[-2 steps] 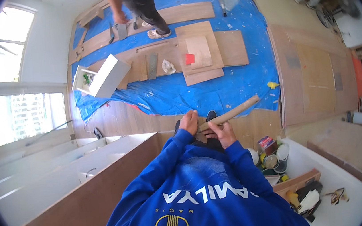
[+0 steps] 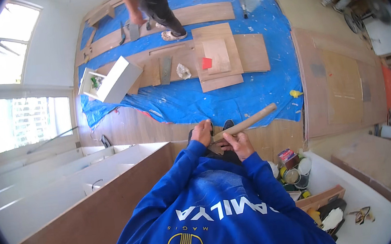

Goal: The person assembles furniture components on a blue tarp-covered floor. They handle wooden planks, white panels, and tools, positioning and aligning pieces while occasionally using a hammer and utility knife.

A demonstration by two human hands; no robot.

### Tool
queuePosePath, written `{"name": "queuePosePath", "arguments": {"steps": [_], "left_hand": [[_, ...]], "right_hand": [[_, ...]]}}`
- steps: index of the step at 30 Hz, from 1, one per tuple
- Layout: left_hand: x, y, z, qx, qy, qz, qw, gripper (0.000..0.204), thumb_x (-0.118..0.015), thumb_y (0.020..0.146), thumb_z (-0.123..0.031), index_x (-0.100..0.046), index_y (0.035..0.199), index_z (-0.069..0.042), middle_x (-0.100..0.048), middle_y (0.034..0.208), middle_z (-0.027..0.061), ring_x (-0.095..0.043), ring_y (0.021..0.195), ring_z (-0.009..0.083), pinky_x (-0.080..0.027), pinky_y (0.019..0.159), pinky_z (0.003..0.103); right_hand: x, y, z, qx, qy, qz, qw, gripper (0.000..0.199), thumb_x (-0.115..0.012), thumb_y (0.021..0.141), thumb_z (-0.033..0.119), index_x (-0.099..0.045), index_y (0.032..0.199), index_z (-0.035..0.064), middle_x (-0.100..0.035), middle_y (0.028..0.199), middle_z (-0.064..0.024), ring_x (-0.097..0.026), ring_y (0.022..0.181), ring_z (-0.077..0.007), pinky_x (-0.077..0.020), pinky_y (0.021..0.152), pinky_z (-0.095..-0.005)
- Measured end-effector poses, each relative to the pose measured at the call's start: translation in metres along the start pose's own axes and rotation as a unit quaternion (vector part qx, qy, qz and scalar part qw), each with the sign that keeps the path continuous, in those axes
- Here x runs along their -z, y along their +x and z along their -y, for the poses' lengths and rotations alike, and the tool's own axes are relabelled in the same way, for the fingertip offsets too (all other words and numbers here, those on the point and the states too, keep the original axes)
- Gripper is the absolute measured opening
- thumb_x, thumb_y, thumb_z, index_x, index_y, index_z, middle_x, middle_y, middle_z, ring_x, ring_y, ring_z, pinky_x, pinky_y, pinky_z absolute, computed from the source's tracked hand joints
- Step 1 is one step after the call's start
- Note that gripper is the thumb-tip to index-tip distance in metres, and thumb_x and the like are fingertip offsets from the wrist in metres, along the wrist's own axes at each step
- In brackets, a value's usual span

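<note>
Slightly leftward, the far end of the long, narrow, tan strip [image 2: 253, 119] has shifted. It lies before the person's waist, its long axis slanting from beside the bare left hand [image 2: 201, 133] out rightward towards the crumpled blue plastic sheet [image 2: 180, 111]. The bare right hand [image 2: 240, 145] has its fingers pinching the strip near the lower end; whether the left fingers grip that tip cannot be told.

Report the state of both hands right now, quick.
Left hand: by the near end of the long tan strip; whether it grips cannot be told.
Right hand: closed, holding the strip.
</note>
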State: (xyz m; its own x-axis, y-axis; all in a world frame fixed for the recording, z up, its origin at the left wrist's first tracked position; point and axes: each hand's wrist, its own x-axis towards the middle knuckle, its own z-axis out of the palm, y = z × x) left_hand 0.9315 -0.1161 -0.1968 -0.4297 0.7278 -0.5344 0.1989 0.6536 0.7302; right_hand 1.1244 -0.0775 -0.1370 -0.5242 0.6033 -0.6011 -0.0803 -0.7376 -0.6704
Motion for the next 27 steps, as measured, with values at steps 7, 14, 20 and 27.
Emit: {"name": "queuePosePath", "arguments": {"steps": [7, 14, 20, 27], "left_hand": [[0.071, -0.024, 0.017, 0.127, -0.05, -0.054, 0.989, 0.067, -0.05, 0.106, -0.055, -0.066, 0.068, -0.002, -0.057, 0.06, 0.0062, -0.053, 0.058, 0.0165, -0.046, 0.061, 0.039], [0.079, -0.002, 0.054, 0.089, -0.102, -0.001, 0.991, 0.068, -0.048, 0.106, -0.057, -0.064, 0.068, -0.003, -0.058, 0.062, 0.0058, -0.056, 0.064, 0.0184, -0.046, 0.064, 0.04], [0.142, 0.039, 0.032, 0.024, -0.191, 0.153, 0.969, 0.07, -0.044, 0.107, -0.058, -0.061, 0.065, -0.005, -0.054, 0.055, 0.006, -0.053, 0.053, 0.0188, -0.042, 0.054, 0.038], [0.244, 0.105, 0.042, 0.178, -0.455, 0.177, 0.854, 0.072, -0.044, 0.104, -0.066, -0.048, 0.059, -0.01, -0.043, 0.047, 0.0053, -0.039, 0.035, 0.0165, -0.029, 0.039, 0.034]], "right_hand": [[-0.028, 0.0, 0.039, 0.162, -0.345, 0.081, 0.921, 0.016, -0.068, 0.097, 0.015, -0.068, 0.103, 0.0009, -0.074, 0.096, -0.0115, -0.072, 0.091, -0.0219, -0.0579, 0.081, -0.0364], [-0.053, 0.045, 0.049, 0.272, -0.689, 0.192, 0.644, 0.051, -0.081, 0.08, 0.036, -0.067, 0.123, 0.011, -0.067, 0.116, -0.0122, -0.063, 0.112, -0.0325, -0.0453, 0.1, -0.0451], [-0.091, 0.093, 0.021, 0.206, -0.598, 0.211, 0.745, 0.04, -0.074, 0.092, 0.041, -0.069, 0.107, 0.0044, -0.067, 0.075, -0.0092, -0.065, 0.065, -0.0309, -0.0495, 0.06, -0.0397], [-0.207, 0.169, 0.022, -0.148, -0.263, 0.144, 0.942, 0.039, -0.052, 0.108, 0.044, -0.062, 0.102, 0.0072, -0.049, 0.063, 0.0008, -0.047, 0.049, -0.0081, -0.0396, 0.044, -0.0271]]}}
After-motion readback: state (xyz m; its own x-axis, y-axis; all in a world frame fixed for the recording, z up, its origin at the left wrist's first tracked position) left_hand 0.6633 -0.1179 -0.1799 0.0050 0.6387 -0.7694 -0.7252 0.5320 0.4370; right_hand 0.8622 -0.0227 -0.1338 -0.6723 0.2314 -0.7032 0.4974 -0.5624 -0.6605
